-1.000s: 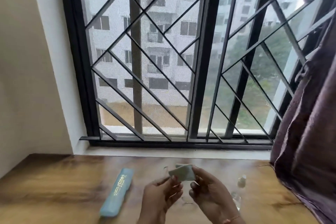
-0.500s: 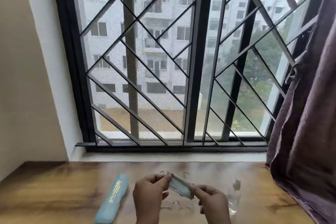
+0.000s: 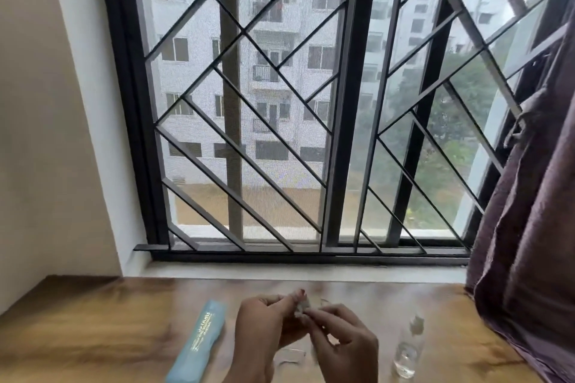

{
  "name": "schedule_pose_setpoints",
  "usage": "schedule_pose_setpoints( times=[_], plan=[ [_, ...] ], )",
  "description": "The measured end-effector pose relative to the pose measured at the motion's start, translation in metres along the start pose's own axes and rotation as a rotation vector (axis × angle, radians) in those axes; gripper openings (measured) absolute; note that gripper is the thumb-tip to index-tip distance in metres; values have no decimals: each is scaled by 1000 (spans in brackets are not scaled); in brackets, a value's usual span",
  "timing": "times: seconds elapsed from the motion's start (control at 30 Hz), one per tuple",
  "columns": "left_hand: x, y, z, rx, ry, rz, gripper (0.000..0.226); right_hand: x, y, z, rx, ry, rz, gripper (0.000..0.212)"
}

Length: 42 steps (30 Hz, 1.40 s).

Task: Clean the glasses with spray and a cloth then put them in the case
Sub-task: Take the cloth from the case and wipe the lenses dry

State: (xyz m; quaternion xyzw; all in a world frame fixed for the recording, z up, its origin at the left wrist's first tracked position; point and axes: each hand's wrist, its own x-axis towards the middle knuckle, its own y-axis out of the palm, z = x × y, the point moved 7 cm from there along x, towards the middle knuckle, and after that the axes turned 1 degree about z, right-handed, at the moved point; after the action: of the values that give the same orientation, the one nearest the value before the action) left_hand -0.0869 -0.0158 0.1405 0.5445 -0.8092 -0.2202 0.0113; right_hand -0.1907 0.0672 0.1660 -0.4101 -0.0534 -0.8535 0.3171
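Low in the view, over the wooden table (image 3: 93, 329), my left hand (image 3: 264, 329) and my right hand (image 3: 342, 342) meet. Both pinch a small pale cloth (image 3: 301, 307) between their fingertips, and most of it is hidden by the fingers. The thin-framed glasses (image 3: 291, 354) show only as faint wire lines below the hands; I cannot tell which hand holds them. A light blue glasses case (image 3: 199, 342), closed, lies on the table left of my left hand. A small clear spray bottle (image 3: 409, 348) stands upright to the right of my right hand.
A barred window (image 3: 311, 102) with a white sill (image 3: 295, 270) runs along the table's far edge. A dark purple curtain (image 3: 529, 227) hangs at the right, reaching down to the table's right side. A beige wall (image 3: 37, 134) closes the left.
The hands have drawn close together and the cloth, earlier spread between them, is now bunched at the fingertips. The camera has tilted up slightly, so the hands sit lower in view.
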Motion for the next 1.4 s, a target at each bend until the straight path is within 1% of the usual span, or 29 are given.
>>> schedule_pose_setpoints(
  times=[0.1,0.2,0.3,0.37,0.4,0.47,0.5,0.57,0.7,0.73,0.8,0.83,0.9,1.0,1.03,1.07,1.1,1.13,1.17,1.2,1.23,1.33,1.4],
  plan=[
    [-4,-1,-4,15,0,-10,40,1,-1,0,1,51,-17,15],
    [-5,-2,-6,30,-2,-4,45,3,0,2,-28,52,11,15],
    [-6,-1,-6,90,7,33,33,6,-1,0,-49,76,31,17],
    [-8,1,-5,123,12,80,12,8,-2,-2,-43,108,40,21],
    [-9,3,-6,114,4,108,5,8,-2,-3,-27,137,49,21],
    [-8,4,-6,111,-1,147,22,7,-1,-9,35,237,74,19],
    [-7,4,-7,120,13,152,26,6,0,-14,89,316,94,19],
    [-7,4,-10,157,45,140,29,4,4,-23,220,486,149,17],
    [-9,3,-14,204,112,137,31,1,11,-28,433,710,249,11],
    [-9,4,-15,221,126,143,34,0,12,-30,461,750,271,13],
    [-9,3,-16,265,147,138,38,-2,15,-33,491,812,311,23],
    [-9,2,-17,292,155,128,38,-3,15,-34,507,836,309,25],
    [-8,-2,-20,372,186,90,33,-2,13,-39,558,870,279,22],
    [-9,-15,-32,564,297,-76,23,3,7,-44,671,891,191,10],
    [-10,-19,-36,617,338,-133,22,4,5,-48,698,898,171,12],
    [-12,-22,-41,670,382,-173,24,5,3,-50,726,907,149,15],
    [-13,-23,-44,726,424,-199,29,6,0,-51,749,909,135,11],
    [-12,-25,-46,775,453,-214,37,7,-1,-51,791,909,129,4],
    [-10,-26,-46,809,473,-223,47,8,-2,-52,816,910,124,5],
    [-9,-27,-46,826,489,-232,53,9,-3,-51,830,923,129,9],
    [-9,-27,-46,829,508,-248,54,9,-4,-52,834,934,133,11],
    [-12,-26,-50,775,583,-265,49,10,-8,-53,828,966,130,19],
    [-14,-23,-53,688,605,-244,44,8,-12,-55,816,989,134,18]
  ],
)
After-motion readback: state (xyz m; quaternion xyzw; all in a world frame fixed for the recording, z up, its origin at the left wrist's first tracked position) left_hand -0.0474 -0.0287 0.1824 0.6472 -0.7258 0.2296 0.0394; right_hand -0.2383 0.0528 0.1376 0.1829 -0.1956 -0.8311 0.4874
